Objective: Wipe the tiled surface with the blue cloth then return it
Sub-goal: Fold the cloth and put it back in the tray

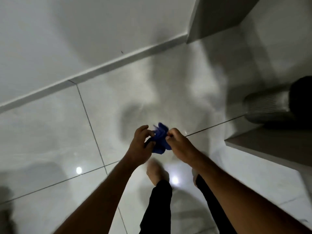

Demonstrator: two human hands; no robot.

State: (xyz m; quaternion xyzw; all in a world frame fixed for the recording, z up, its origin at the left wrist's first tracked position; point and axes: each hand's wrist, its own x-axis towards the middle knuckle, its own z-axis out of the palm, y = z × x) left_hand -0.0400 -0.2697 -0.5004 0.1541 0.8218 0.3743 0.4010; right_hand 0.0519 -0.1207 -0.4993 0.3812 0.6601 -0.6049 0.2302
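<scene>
A bunched blue cloth [160,141] hangs in the air between both hands, above the glossy white tiled floor [55,132]. My left hand [141,146] grips the cloth's left side with the fingers curled around it. My right hand [177,142] pinches its right edge at the top. Both arms reach forward from the bottom of the view. The cloth is crumpled, so its full size is hidden.
A white wall with a skirting board [108,65] runs diagonally across the top. A grey cabinet corner [216,19] stands at top right, a grey ledge [270,147] at right, and a metal bin [270,107] beside it. My bare feet [157,173] stand below the hands.
</scene>
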